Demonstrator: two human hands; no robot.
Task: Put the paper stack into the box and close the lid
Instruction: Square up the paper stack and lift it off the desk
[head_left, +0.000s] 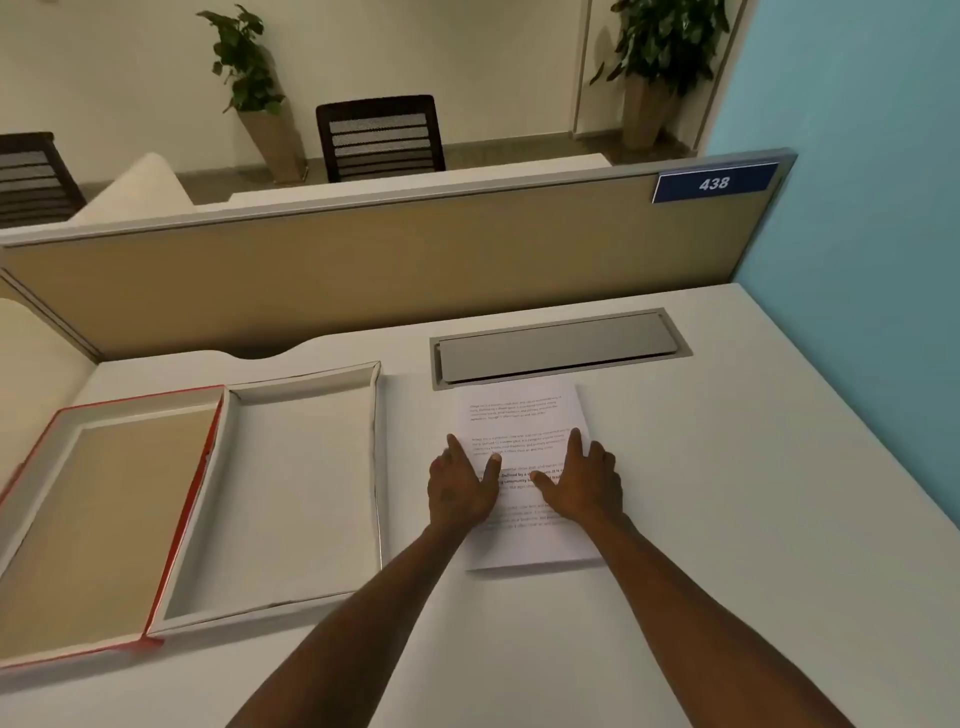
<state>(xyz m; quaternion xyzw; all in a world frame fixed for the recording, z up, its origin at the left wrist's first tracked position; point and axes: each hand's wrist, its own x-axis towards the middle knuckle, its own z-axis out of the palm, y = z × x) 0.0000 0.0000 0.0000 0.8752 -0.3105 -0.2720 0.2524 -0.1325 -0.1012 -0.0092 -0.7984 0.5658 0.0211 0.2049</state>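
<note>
Both hands, the left hand (460, 491) and right hand (584, 486), were spread flat on the paper stack (524, 415), holding nothing; sheets could be fanned apart if slid toward the box (291, 493).

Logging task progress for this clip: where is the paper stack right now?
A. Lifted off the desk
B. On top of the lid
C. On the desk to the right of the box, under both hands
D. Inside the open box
C: the paper stack lies flat on the desk, right of the empty open box, with the left hand and right hand resting on it.
</note>
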